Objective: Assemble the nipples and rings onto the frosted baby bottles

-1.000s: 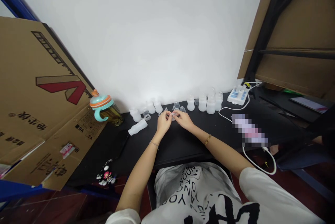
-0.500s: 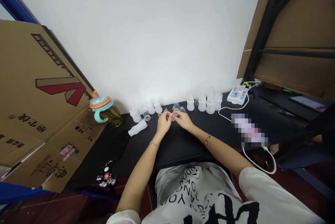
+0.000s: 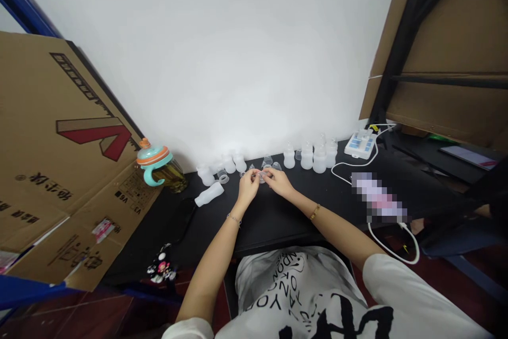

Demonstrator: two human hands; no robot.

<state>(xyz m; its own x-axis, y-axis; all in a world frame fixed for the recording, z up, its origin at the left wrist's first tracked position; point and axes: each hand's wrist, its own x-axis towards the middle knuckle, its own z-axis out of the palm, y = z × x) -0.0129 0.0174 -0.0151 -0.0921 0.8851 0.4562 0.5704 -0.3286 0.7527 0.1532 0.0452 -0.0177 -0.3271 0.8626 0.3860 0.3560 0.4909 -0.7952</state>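
Both hands meet over the black table, pinching one small clear ring-like part (image 3: 262, 175) between them. My left hand (image 3: 248, 184) grips its left side and my right hand (image 3: 278, 180) its right side. Fingers partly cover the part, so its exact kind is unclear; it resembles a bottle collar. Just behind the hands are clear dome-shaped caps (image 3: 277, 166). To the left lies a frosted bottle (image 3: 209, 194) on its side, near a clear collar (image 3: 223, 176) and several upright bottles without tops (image 3: 239, 162). On the right stand several frosted baby bottles (image 3: 307, 156) with clear tops.
At the left, a teal-lidded jug (image 3: 159, 165) stands by a large cardboard box (image 3: 79, 159). A dark phone-like slab (image 3: 184, 217) has a charm (image 3: 162, 267) hanging over the edge. On the right are a white power strip (image 3: 360, 144), a cable and a pixelated object (image 3: 379, 196).
My fingers have shifted very slightly around the clear part, and a little more of it shows. The bottles and other things stay where they were.
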